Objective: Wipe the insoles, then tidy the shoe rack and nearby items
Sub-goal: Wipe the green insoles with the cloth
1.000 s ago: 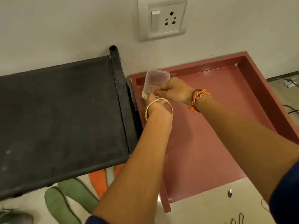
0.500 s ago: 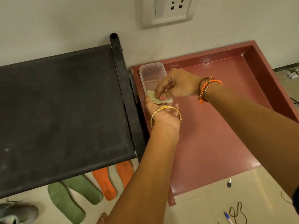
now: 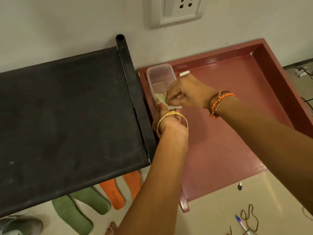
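A clear plastic container stands in the back left corner of a maroon tray. Over its near end, my left hand and my right hand both pinch a pale wet wipe. The black shoe rack top fills the left half. On the floor under its front edge lie two green insoles and two orange insoles.
A small white piece lies on the tray behind my right hand. A grey shoe sits at the bottom left. A pen, a brown cord and a small black plug lie on the floor tiles. A wall socket is above.
The container, held up a second ago, now stands on the tray. A wipe has come out and both hands pinch it. The white piece now shows on the tray.
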